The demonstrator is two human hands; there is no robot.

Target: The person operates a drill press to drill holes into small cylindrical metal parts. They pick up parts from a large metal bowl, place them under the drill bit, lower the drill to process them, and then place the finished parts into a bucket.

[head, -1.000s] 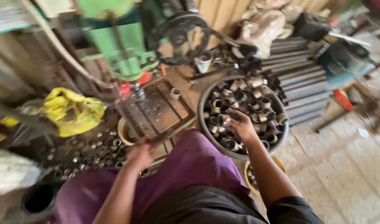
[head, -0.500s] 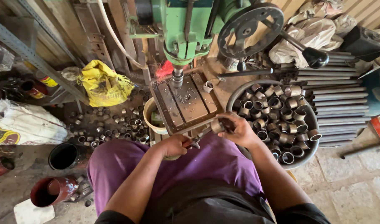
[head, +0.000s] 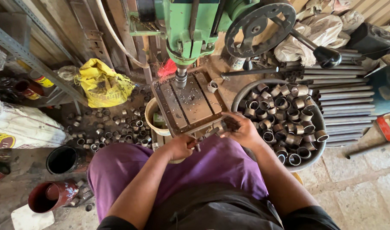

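Observation:
I sit in front of a green drill press (head: 190,25) with a slotted metal table (head: 188,102). My left hand (head: 178,146) grips a dark metal tool at the table's front edge. My right hand (head: 242,130) is closed around a short metal pipe ring at the table's front right corner, beside a round basin (head: 242,96) filled with several such rings (head: 288,115). One loose ring (head: 212,86) stands on the table near the drill chuck (head: 181,79).
Several rings lie scattered on the floor at left (head: 118,127). A yellow bag (head: 103,85), a white sack (head: 20,127), a black bucket (head: 63,159) and a red can (head: 50,196) stand at left. Long pipes (head: 352,98) lie stacked at right. A cream bucket (head: 152,115) sits under the table.
The view has swung to centre on the drill press. My right hand has left the basin with a ring and come to the table's front edge, meeting my left hand.

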